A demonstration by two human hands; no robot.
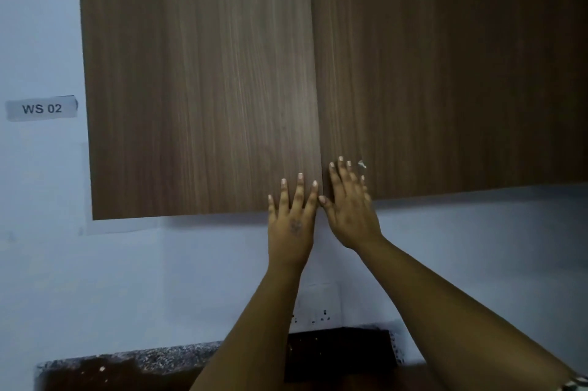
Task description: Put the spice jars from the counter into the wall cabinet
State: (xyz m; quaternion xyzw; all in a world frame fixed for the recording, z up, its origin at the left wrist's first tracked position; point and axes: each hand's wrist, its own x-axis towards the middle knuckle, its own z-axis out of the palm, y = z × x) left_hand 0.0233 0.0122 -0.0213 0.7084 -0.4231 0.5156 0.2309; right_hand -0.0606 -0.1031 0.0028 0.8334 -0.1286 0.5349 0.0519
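Both doors shut: my left hand & right hand lie flat, fingers straight, either side of the wall cabinet centre seam, low corners.

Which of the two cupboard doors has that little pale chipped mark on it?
The right door, under the right hand; the mark sits just beside its fingertips. The left door, under the left hand, shows none.

**Dim, soft-focus view with a bluish cast**

Light is low and even, with no glare. The wall reads cool blue. A faint shadow lies just under the bottom edge of the wall cabinet. Detail is smeared throughout. Wide-angle distortion tilts the cabinet's straight edges. The counter below is dark and blurred.
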